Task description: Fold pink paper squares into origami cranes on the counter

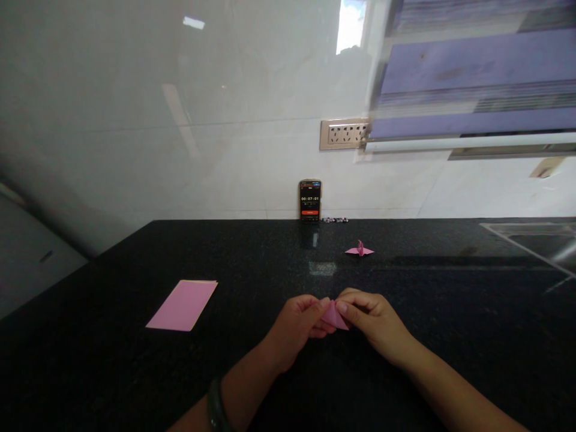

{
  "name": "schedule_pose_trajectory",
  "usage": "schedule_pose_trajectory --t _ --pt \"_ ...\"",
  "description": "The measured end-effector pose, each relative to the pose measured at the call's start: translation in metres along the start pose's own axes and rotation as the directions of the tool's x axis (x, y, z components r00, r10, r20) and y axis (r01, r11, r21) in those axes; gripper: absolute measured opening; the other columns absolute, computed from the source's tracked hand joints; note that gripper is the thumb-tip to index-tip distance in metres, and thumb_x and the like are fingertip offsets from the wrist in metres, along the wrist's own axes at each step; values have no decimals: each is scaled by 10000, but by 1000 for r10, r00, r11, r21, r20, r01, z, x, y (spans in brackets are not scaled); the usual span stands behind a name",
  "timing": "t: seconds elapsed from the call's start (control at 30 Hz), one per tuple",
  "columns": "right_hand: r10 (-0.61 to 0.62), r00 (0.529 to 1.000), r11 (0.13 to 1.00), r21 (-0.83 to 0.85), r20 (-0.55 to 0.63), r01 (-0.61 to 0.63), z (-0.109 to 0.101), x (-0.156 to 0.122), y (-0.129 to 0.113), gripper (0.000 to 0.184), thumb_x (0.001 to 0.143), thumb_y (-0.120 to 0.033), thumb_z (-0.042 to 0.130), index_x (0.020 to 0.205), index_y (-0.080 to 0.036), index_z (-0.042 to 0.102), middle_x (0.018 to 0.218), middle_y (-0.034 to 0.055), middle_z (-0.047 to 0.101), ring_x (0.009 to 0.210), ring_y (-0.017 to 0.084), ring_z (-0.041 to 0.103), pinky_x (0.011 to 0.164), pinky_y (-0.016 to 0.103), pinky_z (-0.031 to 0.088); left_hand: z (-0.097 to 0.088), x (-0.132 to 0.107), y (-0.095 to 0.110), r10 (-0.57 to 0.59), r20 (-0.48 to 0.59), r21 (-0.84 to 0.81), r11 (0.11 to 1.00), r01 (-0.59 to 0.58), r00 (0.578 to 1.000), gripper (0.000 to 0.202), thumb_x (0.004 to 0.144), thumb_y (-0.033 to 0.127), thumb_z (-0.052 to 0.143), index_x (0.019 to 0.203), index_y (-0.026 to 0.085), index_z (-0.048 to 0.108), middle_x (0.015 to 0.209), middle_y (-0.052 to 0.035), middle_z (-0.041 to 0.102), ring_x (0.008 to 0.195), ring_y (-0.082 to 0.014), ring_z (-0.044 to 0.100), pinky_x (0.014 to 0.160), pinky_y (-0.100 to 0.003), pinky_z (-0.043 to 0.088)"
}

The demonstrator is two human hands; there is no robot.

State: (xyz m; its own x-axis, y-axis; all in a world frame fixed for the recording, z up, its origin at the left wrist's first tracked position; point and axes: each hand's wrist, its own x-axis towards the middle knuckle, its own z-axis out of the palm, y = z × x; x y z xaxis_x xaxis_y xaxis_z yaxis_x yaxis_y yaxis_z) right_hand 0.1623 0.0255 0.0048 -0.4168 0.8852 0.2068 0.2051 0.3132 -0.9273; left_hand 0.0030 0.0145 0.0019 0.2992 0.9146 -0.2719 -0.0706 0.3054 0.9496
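Both my hands meet over the black counter near its front middle. My left hand pinches the left side of a small folded pink paper. My right hand pinches the same paper from the right, fingers pressed together on it. The paper is a small triangular fold, partly hidden by my fingertips. A dark bangle sits on my left wrist.
A stack of pink paper sheets lies flat at the left. A finished pink paper crane stands farther back. A phone showing a timer leans on the white wall, small beads beside it. A sink edge is at the right.
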Motion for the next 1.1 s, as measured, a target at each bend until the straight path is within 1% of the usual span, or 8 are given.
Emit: schedule_pose_trajectory --t 0.2,0.33,0.53,0.7,0.8,0.9,0.97,1.1 --pt "-8 1000 999 -37 -17 8 0 0 2 254 800 -291 449 605 -172 561 606 -10 474 580 113 461 564 231 382 0 0 -1 -1 -4 8 1000 1 1000 367 695 482 501 723 121 558 710 -64 625 622 -134 574 565 -233 410" --pt "-48 998 989 -141 -45 41 -1 0 1 248 803 -261 440 609 -174 569 615 2 503 587 119 484 562 235 396 0 1 -1 -5 -15 17 1000 5 1000 353 695 475 505 698 125 549 693 -55 617 619 -130 572 567 -231 414" --pt "-146 986 941 -319 -78 114 -3 -1 4 170 778 -182 456 806 -207 622 704 21 610 641 138 550 600 256 423 0 3 -7 30 -38 78 997 -27 999 295 698 417 530 744 128 563 707 -53 610 642 -139 577 573 -240 419" --pt "-72 986 955 -294 -149 25 -5 -2 11 184 746 -160 482 906 -197 566 744 23 615 638 140 565 568 250 441 0 3 -10 61 3 71 996 -61 998 193 612 190 632 781 122 569 693 -42 618 622 -127 563 549 -223 400" --pt "-37 987 967 -253 -159 -4 -6 -2 11 136 733 -140 476 845 -194 530 709 8 590 621 133 557 536 230 435 0 3 -9 89 -9 53 995 -88 996 187 603 129 618 785 119 571 714 -46 620 632 -124 560 551 -217 397" --pt "-34 989 956 -293 -143 -9 -7 -2 9 103 729 -123 466 761 -190 537 669 2 581 594 130 546 524 227 423 -1 3 -8 113 -31 67 992 -110 993 164 613 128 605 775 118 577 709 -48 617 637 -124 560 557 -218 404" --pt "-59 991 945 -328 -120 16 -9 -1 7 134 731 -112 459 764 -189 563 687 9 589 613 135 547 553 239 428 -2 3 -8 118 -44 81 990 -114 992 160 617 136 604 773 117 577 715 -50 616 637 -127 565 559 -220 410" --pt "-195 980 935 -310 -50 170 -10 -1 1 184 757 -106 435 798 -189 595 822 41 586 761 155 547 678 273 433 -2 4 -8 107 -85 118 988 -97 991 172 645 178 588 803 115 560 754 -60 613 616 -134 580 531 -224 416"
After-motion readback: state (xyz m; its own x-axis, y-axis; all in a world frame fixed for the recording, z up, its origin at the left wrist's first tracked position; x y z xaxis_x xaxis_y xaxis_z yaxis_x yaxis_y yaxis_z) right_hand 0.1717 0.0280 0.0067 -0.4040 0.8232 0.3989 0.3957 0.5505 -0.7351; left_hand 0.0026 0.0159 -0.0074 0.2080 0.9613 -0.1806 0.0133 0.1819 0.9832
